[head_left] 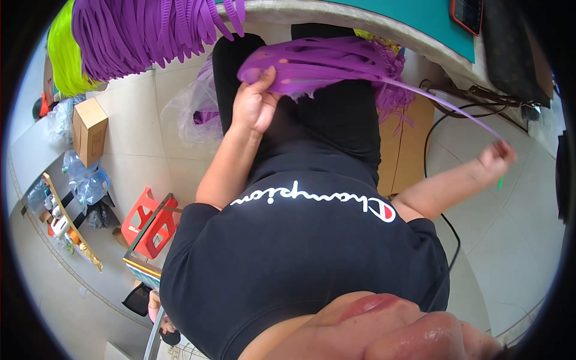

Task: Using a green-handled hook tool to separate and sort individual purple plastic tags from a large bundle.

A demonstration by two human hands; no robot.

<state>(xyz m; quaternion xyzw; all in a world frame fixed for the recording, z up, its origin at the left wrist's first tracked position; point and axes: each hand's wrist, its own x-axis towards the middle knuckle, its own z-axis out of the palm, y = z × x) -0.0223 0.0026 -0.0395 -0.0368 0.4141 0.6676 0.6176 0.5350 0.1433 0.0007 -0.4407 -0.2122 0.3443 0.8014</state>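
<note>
Across my lap lies a bundle of long, flat purple strips (324, 60), flexible and rubbery-looking. My left hand (255, 105) grips its left end, thumb on top and the other fingers partly hidden. One purple strip (447, 105) stretches tautly from the bundle's right side to my right hand (498, 159), which is closed on its end and slightly blurred. Below that hand pokes a small green piece (500, 183); whether I hold it too is unclear. Loose purple ends (393, 90) dangle beside my knee, with some yellow-green material (381, 39) behind them.
Purple strips (144, 36) and yellow-green strips (63, 51) hang over the table edge at far left. A phone (467, 15) rests on the teal mat (402, 15). Leftward stand a cardboard box (90, 132) and a red stool (150, 225). A black cable (427, 141) crosses the floor at right.
</note>
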